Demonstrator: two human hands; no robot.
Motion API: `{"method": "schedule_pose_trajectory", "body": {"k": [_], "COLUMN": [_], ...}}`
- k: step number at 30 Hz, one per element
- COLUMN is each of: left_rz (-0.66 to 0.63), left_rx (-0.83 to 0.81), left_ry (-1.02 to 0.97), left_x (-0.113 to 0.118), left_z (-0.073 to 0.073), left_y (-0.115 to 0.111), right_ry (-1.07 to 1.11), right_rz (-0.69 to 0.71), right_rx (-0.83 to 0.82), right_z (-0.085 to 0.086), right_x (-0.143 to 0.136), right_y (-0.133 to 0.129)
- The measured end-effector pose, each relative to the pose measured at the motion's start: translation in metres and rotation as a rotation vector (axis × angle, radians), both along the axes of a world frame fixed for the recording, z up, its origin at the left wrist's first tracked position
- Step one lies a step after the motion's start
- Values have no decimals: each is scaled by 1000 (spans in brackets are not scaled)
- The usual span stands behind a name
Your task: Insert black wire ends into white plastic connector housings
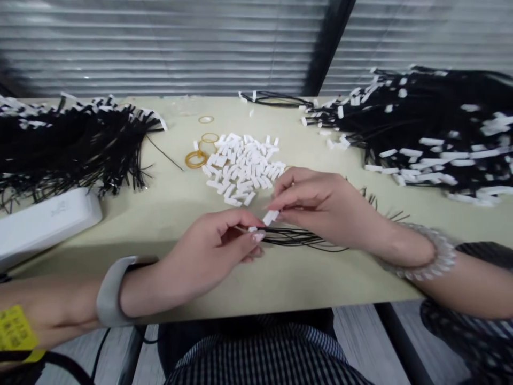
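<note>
My left hand (216,251) pinches the end of a small bunch of thin black wires (296,237), where a bit of white shows between thumb and forefinger. The wires run rightward along the table beneath my right hand (320,206). Between its fingertips my right hand holds a small white plastic connector housing (270,216), just above and right of the left thumb. Whether the housing touches a wire I cannot tell. Behind both hands lies a loose heap of similar white housings (244,166).
Black wires (64,144) with white ends are piled at left, behind a long white box-like thing (50,224). A larger pile of connectorized wires (433,123) fills the right. Yellow rubber bands (196,159) lie beside the heap. Slatted blinds (160,48) rise beyond the table (280,289).
</note>
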State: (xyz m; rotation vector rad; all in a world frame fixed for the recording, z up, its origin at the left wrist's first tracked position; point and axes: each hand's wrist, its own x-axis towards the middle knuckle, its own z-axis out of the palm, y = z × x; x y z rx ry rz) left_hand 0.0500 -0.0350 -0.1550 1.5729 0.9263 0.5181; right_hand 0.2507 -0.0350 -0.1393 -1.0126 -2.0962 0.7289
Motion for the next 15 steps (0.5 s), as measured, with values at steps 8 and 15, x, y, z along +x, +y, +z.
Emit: {"method": "schedule_pose_trajectory", "body": {"k": [8, 15], "left_rz": [-4, 10], "left_rx": [58, 90], "left_ry": [6, 28], "left_x": [1, 3], "left_z": [-2, -2], "left_y": [-2, -3], "right_ry": [137, 180], "right_rz": [-14, -108], "right_rx": [-51, -152], "right_z": [3, 2], "right_x": [-6, -13], "right_y": [-6, -8]}}
